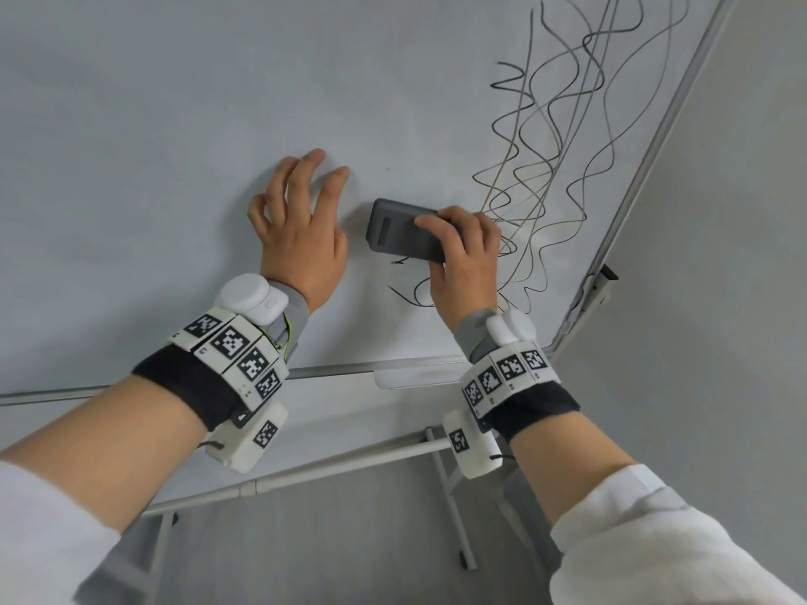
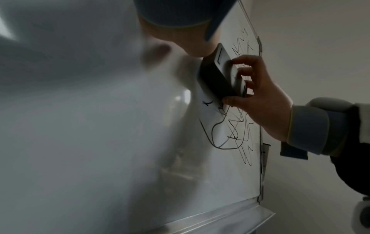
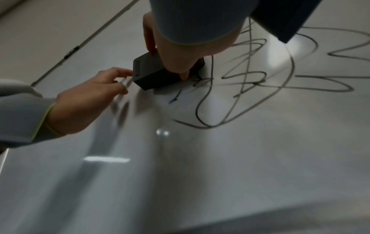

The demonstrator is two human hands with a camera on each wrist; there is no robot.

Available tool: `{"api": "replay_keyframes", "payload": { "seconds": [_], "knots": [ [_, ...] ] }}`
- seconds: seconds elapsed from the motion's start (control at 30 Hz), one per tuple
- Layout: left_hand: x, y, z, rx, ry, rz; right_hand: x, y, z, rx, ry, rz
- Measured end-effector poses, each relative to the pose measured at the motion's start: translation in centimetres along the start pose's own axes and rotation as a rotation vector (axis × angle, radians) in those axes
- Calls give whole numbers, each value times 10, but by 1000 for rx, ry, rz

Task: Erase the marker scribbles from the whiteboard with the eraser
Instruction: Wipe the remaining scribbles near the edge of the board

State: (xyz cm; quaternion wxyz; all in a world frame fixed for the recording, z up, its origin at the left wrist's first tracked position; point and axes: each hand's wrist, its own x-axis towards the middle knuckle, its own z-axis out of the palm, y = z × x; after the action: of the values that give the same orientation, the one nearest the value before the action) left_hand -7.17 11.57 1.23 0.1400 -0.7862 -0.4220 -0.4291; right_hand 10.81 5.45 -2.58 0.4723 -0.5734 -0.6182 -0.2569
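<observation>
Glossy white whiteboard (image 1: 174, 124) fills most of the head view, metal frame along its 3 o'clock edge, marker tray (image 1: 419, 377) at 6. Surface looks slick & stiff, so I judge the eraser will glide w/ little drag and needs steady push into the board.

Black marker scribbles (image 1: 567, 137) run from 1 o'clock down to approx centre, tangled loops; lower tail curls under the right hand. Plenty left to wipe.

Left hand (image 1: 301, 229) at 9 o'clock of the eraser, just beside it, fingers spread & bent, tips look to rest on the board, holding nothing.

Right hand (image 1: 463, 259) clamps the eraser, thumb on the lower long edge, fingers over the back and upper edge.

Dark grey eraser (image 1: 406, 233) sits flat on the board near centre, at the scribbles' 9 o'clock edge. Reads as a light, rigid plastic block; best held by the long edges as now.

Hard to tell: felt face hidden against the board; right end of the eraser covered by fingers; both wrist views dim & blurred; scribbles cut off at 12.
</observation>
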Motion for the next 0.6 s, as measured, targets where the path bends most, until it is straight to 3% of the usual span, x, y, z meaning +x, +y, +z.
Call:
{"api": "replay_keyframes", "payload": {
  "seconds": [0.13, 0.4, 0.6],
  "knots": [
    [-10, 0, 3, 2, -19, 0, -35, 5, 9, -13, -46, -24],
    [-17, 3, 9, -6, -15, -16, -10, 3, 0, 15, -39, -1],
    [-19, 3, 11, -9, -22, -19, -46, 8, 9, -6, -106, 36]
  ]
}}
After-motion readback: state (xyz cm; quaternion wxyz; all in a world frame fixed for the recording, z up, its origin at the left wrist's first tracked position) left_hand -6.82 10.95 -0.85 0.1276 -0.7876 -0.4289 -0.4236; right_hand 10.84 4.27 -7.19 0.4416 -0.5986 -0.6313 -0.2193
